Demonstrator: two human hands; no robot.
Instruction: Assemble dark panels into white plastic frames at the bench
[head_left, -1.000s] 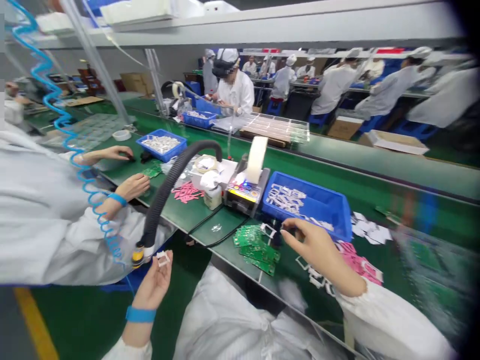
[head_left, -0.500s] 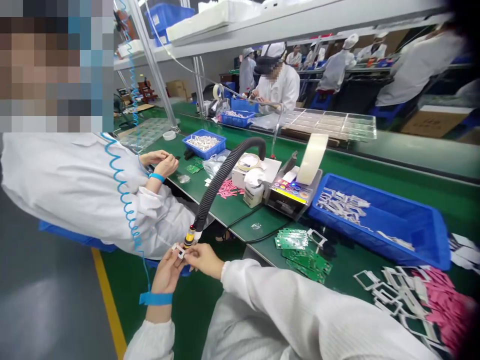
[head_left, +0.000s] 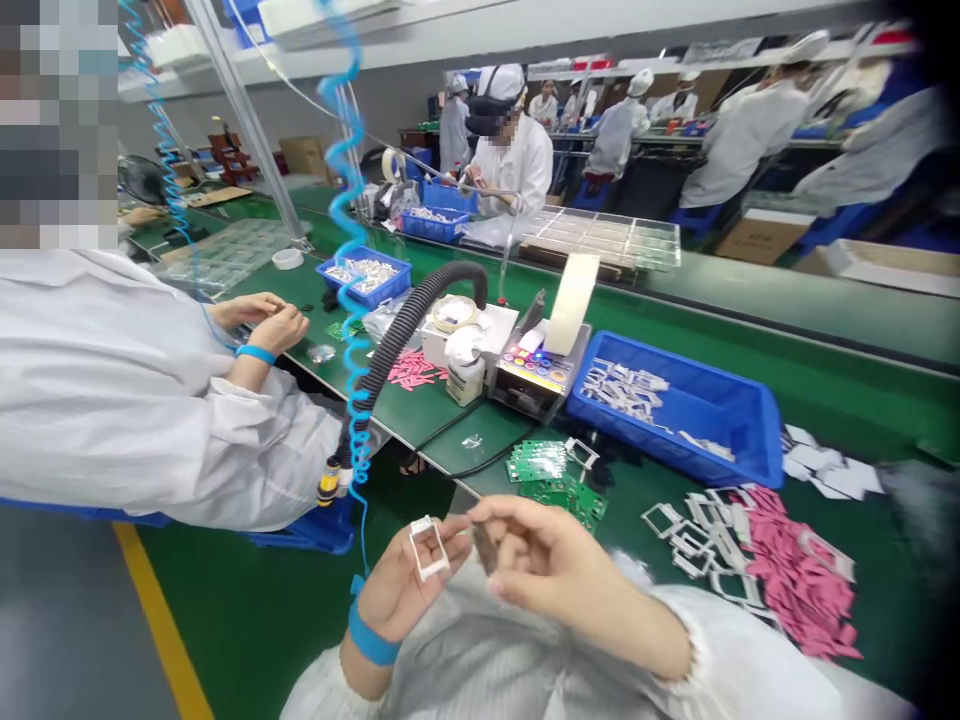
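A small white rectangular plastic frame [head_left: 427,550] lies across the fingers of my left hand [head_left: 397,590], its thumb side turned up, with a blue band on the wrist. My right hand [head_left: 555,560] pinches a thin, flat, greyish glassy piece [head_left: 485,548] between thumb and fingers, close beside the left fingertips. Both hands are held above my lap, in front of the bench edge. The black flexible hose [head_left: 397,340] ends in a yellow nozzle [head_left: 328,482] to the left of my hands, apart from them.
Green circuit boards [head_left: 537,461], loose white frames [head_left: 701,535] and pink strips [head_left: 795,560] lie on the bench. A blue bin [head_left: 675,450] holds more frames. Behind my hands stands a tape dispenser [head_left: 536,370]. A co-worker's hands [head_left: 274,322] are at the left; a coiled blue cord [head_left: 349,220] hangs in front.
My hands have moved right, away from the hose nozzle and towards my body. The white frame now lies in the left hand, and the right hand shows a thin flat piece. The view has turned right.
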